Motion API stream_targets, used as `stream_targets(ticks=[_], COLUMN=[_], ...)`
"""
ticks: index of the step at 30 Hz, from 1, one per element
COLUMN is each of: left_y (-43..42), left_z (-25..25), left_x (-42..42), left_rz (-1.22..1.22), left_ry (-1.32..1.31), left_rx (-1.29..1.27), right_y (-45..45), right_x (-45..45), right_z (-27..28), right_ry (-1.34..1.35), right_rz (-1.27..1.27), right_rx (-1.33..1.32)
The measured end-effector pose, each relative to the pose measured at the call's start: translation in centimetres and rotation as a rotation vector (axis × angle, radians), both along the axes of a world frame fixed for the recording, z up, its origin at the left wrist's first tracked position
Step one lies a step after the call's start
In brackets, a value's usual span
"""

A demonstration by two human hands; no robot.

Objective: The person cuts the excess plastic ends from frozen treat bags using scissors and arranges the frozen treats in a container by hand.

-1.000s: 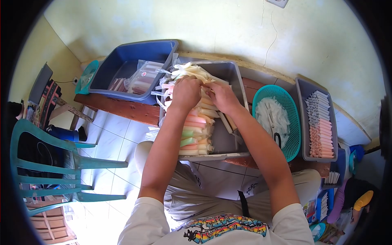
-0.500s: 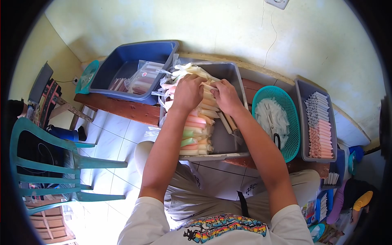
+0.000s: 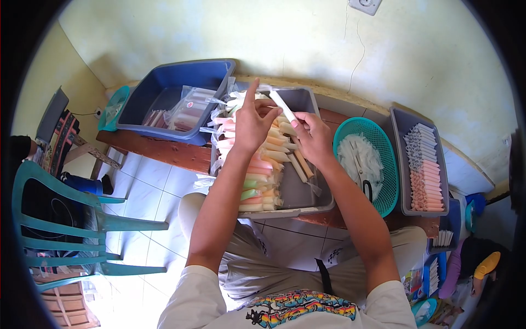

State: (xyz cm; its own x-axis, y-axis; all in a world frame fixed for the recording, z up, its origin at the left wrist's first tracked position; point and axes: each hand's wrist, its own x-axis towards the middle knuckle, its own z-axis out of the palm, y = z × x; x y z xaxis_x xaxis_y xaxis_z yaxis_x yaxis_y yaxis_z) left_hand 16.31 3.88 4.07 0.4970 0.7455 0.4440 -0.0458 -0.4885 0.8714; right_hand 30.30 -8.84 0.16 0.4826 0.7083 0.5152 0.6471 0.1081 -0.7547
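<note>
A white ice pop (image 3: 282, 106), a slim tube in clear plastic, is tilted above the grey tray (image 3: 298, 206). My right hand (image 3: 311, 134) pinches its lower end between thumb and fingers. Close to its left side is my left hand (image 3: 252, 120), index finger stretched up, thumb and another finger apart and pointing toward the tube; whether they touch it I cannot tell. Beneath both hands, rows of pastel ice pops (image 3: 257, 181) in white, pink, orange and green fill the tray's left side. A few brownish ones (image 3: 300, 165) lie apart at its right.
A blue tub (image 3: 164, 131) with packed bags is on the left. To the right, a teal basket (image 3: 392, 164) holds clear plastic and scissors (image 3: 366, 186), beside a grey bin (image 3: 404, 205) of stacked tubes. A green chair (image 3: 131, 223) stands left; another person (image 3: 476, 263) is far right.
My hands have moved apart a little, and a white ice pop is now raised in my right hand. My left index finger has straightened upward. The view has shifted slightly.
</note>
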Motion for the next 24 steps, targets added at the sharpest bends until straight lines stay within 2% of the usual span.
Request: stream_targets(ticks=[1, 3, 4, 6, 10, 15, 24], left_y=[-0.3, -0.6, -0.5, -0.3, -1.5, -2.8, -6.4], left_z=[0.2, 0.6, 0.5, 0.6, 1.2, 1.2, 2.2], left_x=[0.0, 0.1, 0.2, 0.2, 0.2, 1.1, 1.2], left_rz=[-0.002, -0.152, -0.154, -0.338, -0.324, -0.365, -0.393], left_ry=[-0.001, -0.019, -0.021, 0.085, 0.102, 0.067, 0.133], left_rx=[0.0, -0.221, -0.22, -0.234, -0.198, -0.159, -0.096], right_y=[-0.4, -1.1, -1.5, -2.2, -3.5, -5.3, -8.1], right_x=[-0.2, -0.6, -0.8, -1.0, -1.0, 0.2, 1.8], right_z=[0.0, 0.3, 0.4, 0.9, 1.5, 2.6, 5.0], right_ry=[-0.001, 0.319, 0.317, 0.411, 0.431, 0.176, 0.242], right_rz=[-0.002, 0.109, 0.108, 0.122, 0.153, 0.123, 0.088], right_rx=[0.0, -0.068, -0.067, -0.092, -0.084, -0.051, -0.023])
